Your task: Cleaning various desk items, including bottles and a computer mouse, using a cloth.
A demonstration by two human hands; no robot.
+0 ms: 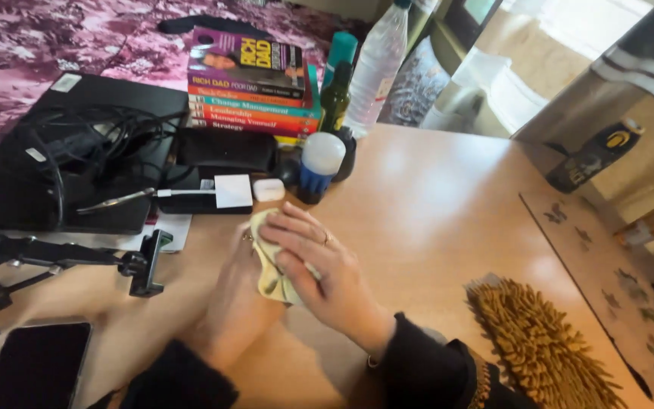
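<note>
Both my hands meet over the middle of the light wooden table [433, 197], with a pale yellow cloth [268, 266] pressed between them. My right hand [319, 261] lies on top of the cloth, fingers spread flat, a ring on one finger. My left hand [236, 299] is underneath, cupping the cloth from below. Both arms wear dark sleeves. Most of the cloth is hidden by the hands.
A closed black laptop [9, 182] with tangled cables lies at the left. Behind the hands are a white adapter [232, 191], a stack of books [247, 87], bottles [376, 64] and a blue-white container [318, 167]. A black phone [35, 367], a black stand [32, 257] and a mustard chenille mop pad [539, 341] lie near.
</note>
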